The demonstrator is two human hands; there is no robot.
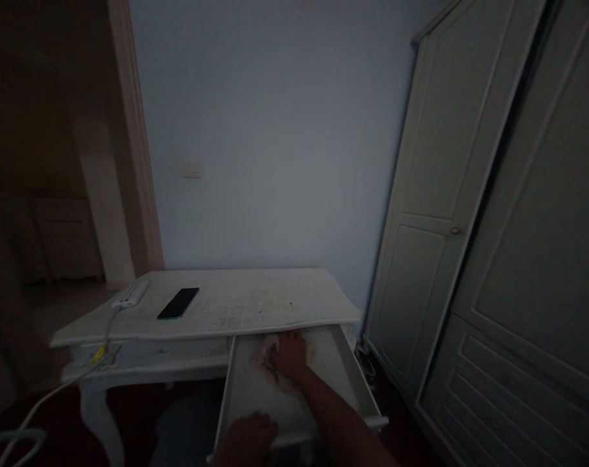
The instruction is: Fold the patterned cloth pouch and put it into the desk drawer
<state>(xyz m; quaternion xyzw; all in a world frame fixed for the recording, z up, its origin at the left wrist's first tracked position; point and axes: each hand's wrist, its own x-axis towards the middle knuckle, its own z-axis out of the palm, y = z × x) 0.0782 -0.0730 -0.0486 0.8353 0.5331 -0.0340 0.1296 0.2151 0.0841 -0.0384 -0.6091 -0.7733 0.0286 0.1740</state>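
Observation:
A white drawer [357,383] is pulled out of the white desk [255,295]. My right hand [290,353] reaches deep inside it, pressing a pale, crumpled wipe or cloth [271,340] against the drawer floor. A dark, smudged stain [270,368] spreads beside and below those fingers. At the drawer's near left, my left hand [253,434] is closed over the front panel. Dim light blurs the finger detail of both hands, and the exact kind of cloth is unclear.
A black phone [178,303] and a white power strip [131,294] lie on the desktop's left. The strip's cable [61,389] hangs over the front edge. A tall wardrobe [421,214] stands to the right, a doorway at far left.

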